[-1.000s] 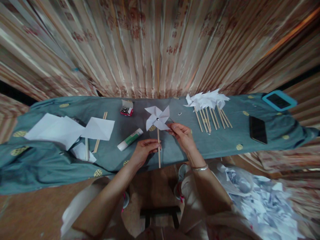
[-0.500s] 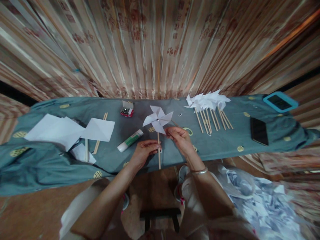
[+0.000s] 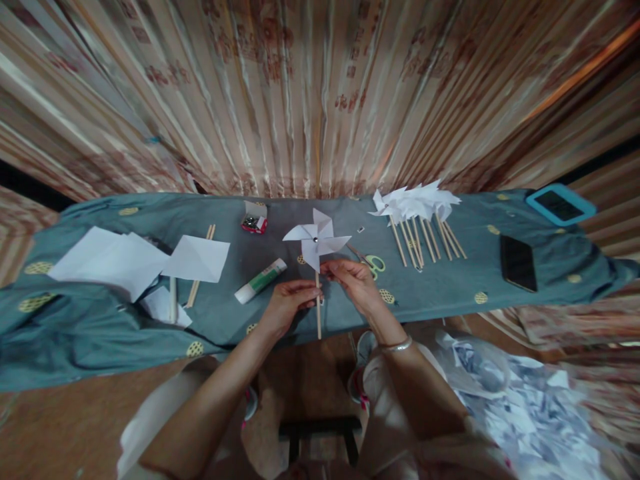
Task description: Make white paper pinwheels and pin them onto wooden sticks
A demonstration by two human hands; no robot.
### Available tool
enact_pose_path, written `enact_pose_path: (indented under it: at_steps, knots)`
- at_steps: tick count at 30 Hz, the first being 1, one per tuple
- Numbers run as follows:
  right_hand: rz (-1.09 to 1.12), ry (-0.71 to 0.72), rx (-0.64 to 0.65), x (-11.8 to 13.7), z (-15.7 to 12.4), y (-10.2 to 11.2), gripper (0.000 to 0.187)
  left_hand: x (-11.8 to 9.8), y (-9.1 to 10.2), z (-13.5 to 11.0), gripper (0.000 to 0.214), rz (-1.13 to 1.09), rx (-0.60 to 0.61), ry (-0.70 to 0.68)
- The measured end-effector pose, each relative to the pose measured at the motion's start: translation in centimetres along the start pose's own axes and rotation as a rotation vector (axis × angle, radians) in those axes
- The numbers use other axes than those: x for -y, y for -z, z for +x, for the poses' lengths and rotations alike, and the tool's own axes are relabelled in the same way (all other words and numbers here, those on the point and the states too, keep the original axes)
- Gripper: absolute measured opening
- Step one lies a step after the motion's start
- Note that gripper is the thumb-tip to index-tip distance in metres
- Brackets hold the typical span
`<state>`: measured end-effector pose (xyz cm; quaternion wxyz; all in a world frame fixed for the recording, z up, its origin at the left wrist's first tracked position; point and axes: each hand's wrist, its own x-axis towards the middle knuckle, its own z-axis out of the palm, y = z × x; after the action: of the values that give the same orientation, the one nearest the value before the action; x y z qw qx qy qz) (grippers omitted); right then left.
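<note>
I hold a white paper pinwheel [image 3: 317,238] upright on its wooden stick [image 3: 318,308] over the near edge of the table. My left hand [image 3: 289,301] is closed round the stick about halfway down. My right hand [image 3: 350,281] pinches the lowest vane of the pinwheel just under its pinned centre. Green-handled scissors [image 3: 372,263] lie on the cloth just right of my right hand.
A teal cloth [image 3: 450,293] covers the table. On it are a glue stick [image 3: 260,280], white paper sheets [image 3: 130,260], loose sticks [image 3: 200,263], a small red box [image 3: 254,222], a bunch of finished pinwheels [image 3: 420,213], a black phone [image 3: 517,262] and a blue-cased device [image 3: 560,203]. Paper scraps [image 3: 525,407] lie lower right.
The pinwheel's vanes have turned. My right hand has slid left and down along the vane toward the stick, uncovering the scissors. My left hand kept its hold.
</note>
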<state>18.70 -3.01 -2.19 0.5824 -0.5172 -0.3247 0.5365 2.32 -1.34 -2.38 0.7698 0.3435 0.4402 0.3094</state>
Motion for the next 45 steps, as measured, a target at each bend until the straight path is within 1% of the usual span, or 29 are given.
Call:
enact_pose_path:
  at_steps: [5, 11, 14, 22, 27, 30, 38, 41, 45]
  knots:
    - [0.001, 0.008, -0.007, 0.4, 0.1, 0.6, 0.036, 0.0, 0.1, 0.1, 0.043, 0.000, -0.007, 0.001]
    - [0.155, 0.033, -0.150, 1.4, 0.8, 2.0, 0.038, 0.1, 0.0, 0.0, 0.038, 0.011, 0.010, 0.009]
    - [0.199, 0.069, -0.176, 1.7, 1.0, 2.6, 0.039, 0.3, 0.0, -0.1, 0.039, 0.032, 0.022, 0.017]
    - [0.180, 0.091, -0.140, 1.7, 1.1, 3.0, 0.032, 0.8, 0.0, 0.0, 0.036, 0.043, 0.043, 0.016]
    - [0.206, 0.086, -0.150, 1.4, 1.3, 2.8, 0.031, 0.5, -0.2, 0.0, 0.038, 0.031, 0.033, 0.029]
    - [0.199, 0.083, -0.153, 1.4, 1.2, 2.7, 0.032, 0.5, -0.2, 0.0, 0.039, 0.029, 0.030, 0.034]
    - [0.200, 0.098, -0.099, 1.9, 0.8, 2.7, 0.036, 0.6, -0.2, -0.1, 0.037, 0.049, 0.034, 0.024]
    - [0.218, 0.098, -0.097, 1.8, 0.9, 2.8, 0.034, 0.6, -0.2, -0.1, 0.038, 0.049, 0.029, 0.023]
    - [0.257, 0.102, -0.065, 1.6, 1.0, 2.8, 0.032, 0.5, -0.2, -0.1, 0.040, 0.048, 0.028, 0.024]
